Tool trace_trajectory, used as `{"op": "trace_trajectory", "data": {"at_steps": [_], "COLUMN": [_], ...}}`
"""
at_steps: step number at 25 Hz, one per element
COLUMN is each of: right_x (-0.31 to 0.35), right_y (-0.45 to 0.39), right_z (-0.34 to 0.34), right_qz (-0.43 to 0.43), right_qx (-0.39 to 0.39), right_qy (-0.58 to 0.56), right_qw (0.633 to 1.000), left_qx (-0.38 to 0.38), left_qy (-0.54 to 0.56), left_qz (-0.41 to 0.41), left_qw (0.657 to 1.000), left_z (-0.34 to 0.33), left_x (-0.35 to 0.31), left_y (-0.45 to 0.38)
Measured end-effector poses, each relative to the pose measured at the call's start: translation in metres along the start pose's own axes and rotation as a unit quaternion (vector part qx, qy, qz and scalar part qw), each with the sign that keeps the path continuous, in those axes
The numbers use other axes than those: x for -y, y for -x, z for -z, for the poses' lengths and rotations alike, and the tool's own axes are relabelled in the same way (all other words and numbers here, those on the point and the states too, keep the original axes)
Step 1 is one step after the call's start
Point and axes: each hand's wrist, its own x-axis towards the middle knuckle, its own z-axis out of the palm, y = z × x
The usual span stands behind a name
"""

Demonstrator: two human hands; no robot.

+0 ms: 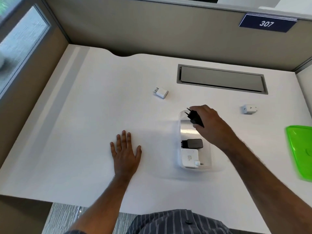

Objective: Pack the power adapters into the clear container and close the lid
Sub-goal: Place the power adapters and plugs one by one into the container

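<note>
Head view: right hand (211, 125) gripping black adapter (194, 118).

Scene bright, evenly lit; diffuse daylight from the window (22, 46) at upper left. White desk (84, 115) near overexposed, surface texture washed out. Shadows soft and faint: pale one beside the left hand (125, 152), a diffuse grey halo on the desk round the clear container (194, 141). Specular glare on the container floor, far half. Motion blur strongest right of the container: green lid (300, 151) smeared at its edges. Window view also blurred. Wide-angle distortion bends the partition (152, 27) lines behind the container. Overall sharpness moderate, slight compression softness.
</note>
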Motion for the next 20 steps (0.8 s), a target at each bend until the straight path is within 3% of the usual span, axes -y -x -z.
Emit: {"op": "trace_trajectory", "data": {"at_steps": [8,17,20], "right_x": [-0.044,-0.045,-0.046], "right_y": [-0.004,-0.025,-0.025], "right_z": [-0.047,-0.068,-0.067], "right_qz": [-0.046,-0.009,-0.008], "right_qx": [0.145,0.231,0.250], "right_qy": [-0.041,0.023,-0.007], "right_qw": [0.988,0.973,0.968], "left_qx": [-0.001,-0.002,-0.003], "left_qy": [-0.007,-0.009,-0.009], "left_qz": [-0.001,-0.002,-0.003], "left_qw": [1.000,1.000,1.000], "left_z": [-0.001,-0.001,-0.002], "left_x": [0.000,0.000,0.000], "left_y": [0.000,-0.001,0.000]}}
